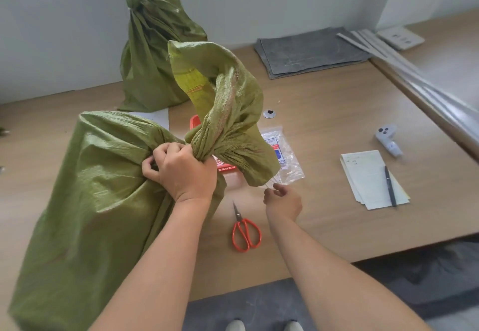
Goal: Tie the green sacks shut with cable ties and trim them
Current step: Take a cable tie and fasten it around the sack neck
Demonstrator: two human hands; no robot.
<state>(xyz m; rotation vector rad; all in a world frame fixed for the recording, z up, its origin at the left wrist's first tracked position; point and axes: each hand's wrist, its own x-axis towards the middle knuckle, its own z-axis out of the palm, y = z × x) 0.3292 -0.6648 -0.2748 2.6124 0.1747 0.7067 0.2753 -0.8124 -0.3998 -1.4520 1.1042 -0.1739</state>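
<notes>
- The nearer green sack (90,201) stands full on the table (337,113) at about 8 o'clock. Its mouth is gathered into a twisted neck (225,113) that rises toward 12 o'clock and flops over to the right.
- The left hand (185,172) is clenched tight around the base of that neck, thumb and fingers wrapped right round the bunched fabric.
- The right hand (283,201) is low at 4 o'clock of the neck, palm down, fingers loosely curled. Its fingertips sit at the ends of the white cable ties (274,179); I cannot tell whether it has pinched one or is only touching them.
- Those ties poke out of a clear plastic packet (285,149) lying flat just right of the sack's drooping end, which partly covers it.
- A red basket (225,168) shows in bits behind the neck and the left hand.
- Red-handled scissors (245,232) lie closed at 6 o'clock of the right hand, tips pointing away from the person.
- A second green sack (155,45) stands at 11 o'clock against the wall, its top already cinched.
- At 3 o'clock a paper pad (368,175) lies with a black pen (390,185) on it, and a small white device (387,136) just beyond.
- A folded grey cloth (311,51) lies at 1 o'clock near the wall.
</notes>
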